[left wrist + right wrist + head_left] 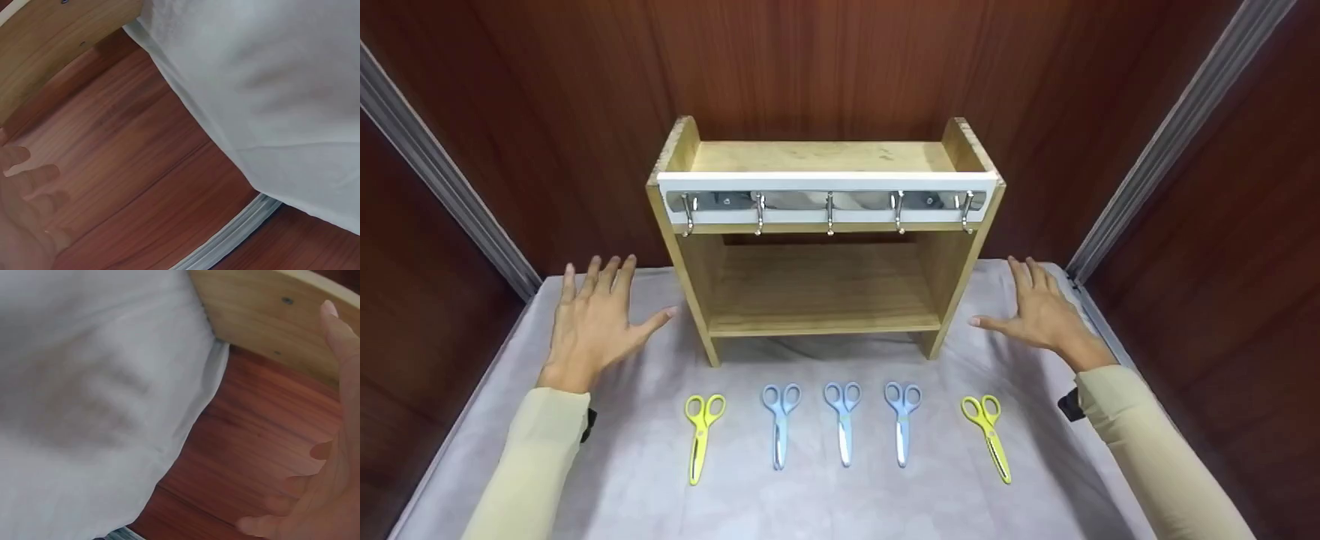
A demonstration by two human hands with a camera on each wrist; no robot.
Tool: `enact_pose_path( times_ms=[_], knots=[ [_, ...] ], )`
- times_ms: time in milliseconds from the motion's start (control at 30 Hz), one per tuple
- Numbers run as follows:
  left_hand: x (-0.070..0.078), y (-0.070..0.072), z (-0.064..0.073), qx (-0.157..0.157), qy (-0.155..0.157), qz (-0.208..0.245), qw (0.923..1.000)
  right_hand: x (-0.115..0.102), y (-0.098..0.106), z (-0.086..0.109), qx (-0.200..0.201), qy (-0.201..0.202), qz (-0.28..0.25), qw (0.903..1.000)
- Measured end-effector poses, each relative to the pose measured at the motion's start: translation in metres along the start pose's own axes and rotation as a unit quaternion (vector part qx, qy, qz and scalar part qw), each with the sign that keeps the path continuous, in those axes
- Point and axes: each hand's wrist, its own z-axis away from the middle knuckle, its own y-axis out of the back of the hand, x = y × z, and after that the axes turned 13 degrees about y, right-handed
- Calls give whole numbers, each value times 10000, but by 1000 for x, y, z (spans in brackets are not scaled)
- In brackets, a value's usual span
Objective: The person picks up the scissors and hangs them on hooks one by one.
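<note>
To the left of a wooden shelf (825, 292), my left hand (594, 319) is held with fingers spread and nothing in it. On the other side, my right hand (1039, 311) is likewise spread and holds nothing, its thumb pointing toward the shelf. A white rail with several metal hooks (830, 214) runs across the shelf's upper front; the hooks carry nothing. In front of the shelf lies a row of scissors: yellow scissors (700, 439) at the left end, yellow scissors (988, 437) at the right end, and blue scissors (781, 426), blue scissors (843, 423) and blue scissors (902, 423) between.
A pale cloth (810, 510) covers the table under everything. Dark wood panels (825, 67) stand behind and at both sides, with metal corner strips (1177, 120) where they meet. The cloth's edge (194, 121) shows beside the panel in the left wrist view.
</note>
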Motion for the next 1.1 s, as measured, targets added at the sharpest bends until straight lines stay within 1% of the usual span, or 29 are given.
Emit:
enact_pose_path(
  times_ms=[167,267,300,367,500,567,700,800,933,1100],
  knots=[
    [5,6,-1,346,-295,207,9987,-7,0,8,-64,-64,-70,9999],
    [8,14,1,505,-369,326,9975,-11,0,14,-189,-171,-147,9996],
    [9,17,1,608,-400,378,9966,-13,0,16,-223,-193,-175,9994],
    [9,24,2,827,-450,494,9943,-17,-1,19,-257,-191,-261,9991],
    [11,37,3,1390,-660,672,9858,-25,-4,23,-204,-71,-394,9990],
    [15,42,2,1561,-766,713,9822,-28,-6,25,-154,6,-435,9989],
    [24,50,-1,1780,-978,815,9758,-34,-10,31,-94,210,-592,9980],
    [29,54,-2,1963,-1084,865,9707,-36,-15,37,-132,342,-714,9968],
    [36,60,-5,2141,-1091,850,9670,-38,-21,45,-178,416,-781,9959],
    [42,68,-8,2264,-1069,877,9642,-40,-30,55,-269,415,-840,9952]
  ],
)
